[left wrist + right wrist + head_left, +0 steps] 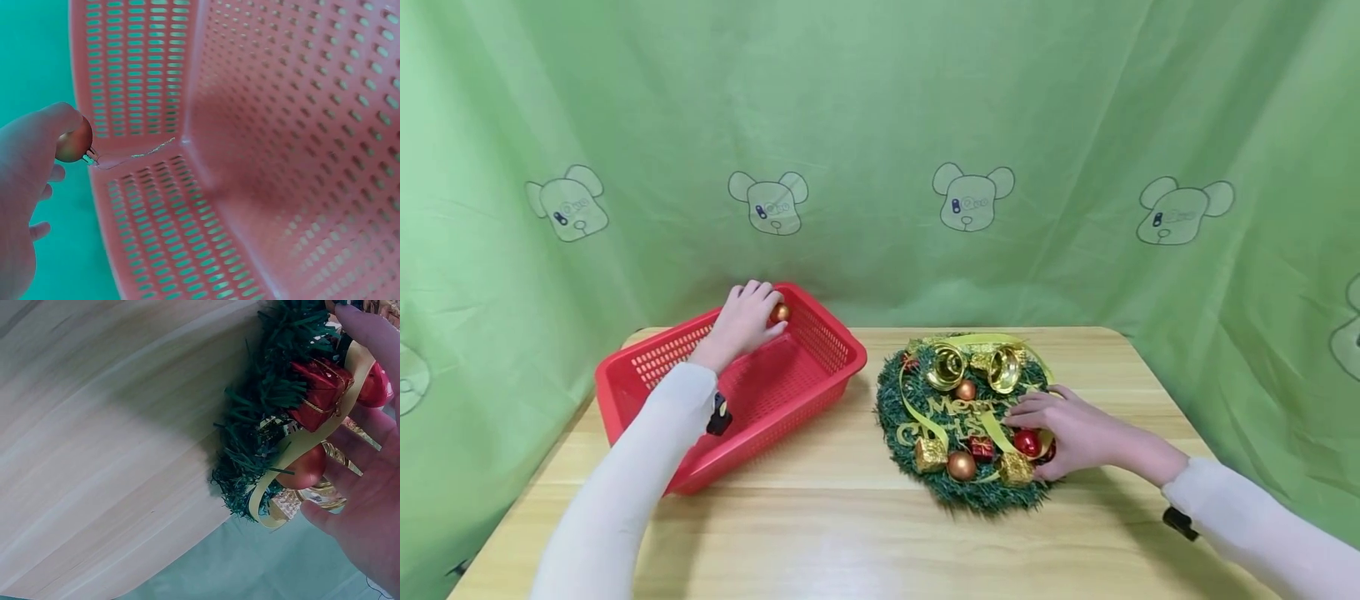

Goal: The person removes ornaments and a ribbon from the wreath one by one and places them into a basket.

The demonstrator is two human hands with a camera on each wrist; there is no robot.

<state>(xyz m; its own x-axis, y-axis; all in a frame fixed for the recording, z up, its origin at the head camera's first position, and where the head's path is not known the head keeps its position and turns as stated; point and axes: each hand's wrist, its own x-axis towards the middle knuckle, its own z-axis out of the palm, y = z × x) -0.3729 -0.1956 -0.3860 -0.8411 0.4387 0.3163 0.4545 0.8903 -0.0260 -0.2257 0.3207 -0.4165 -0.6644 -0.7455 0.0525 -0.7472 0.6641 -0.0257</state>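
Note:
My left hand [741, 323] pinches a copper-coloured Christmas bauble [75, 142] at the far right corner of the red plastic basket [775, 429]. In the left wrist view, a thin gold string [153, 149] trails from the bauble's cap over the basket's rim and inside wall. My right hand [1075, 435] rests spread on the right side of a green Christmas wreath [891, 400] lying on the table. Its fingers reach over the decorations, close around a shiny red bauble [1027, 442]. A red gift box [320, 394] and an orange bauble [303, 467] sit near those fingers.
Gold bells [947, 367], gold gift boxes [930, 455], glittery lettering and yellow ribbon [928, 423] decorate the wreath. The wooden table [835, 533] carries basket and wreath side by side. A green curtain [865, 100] with bear-head drawings hangs behind and at both sides.

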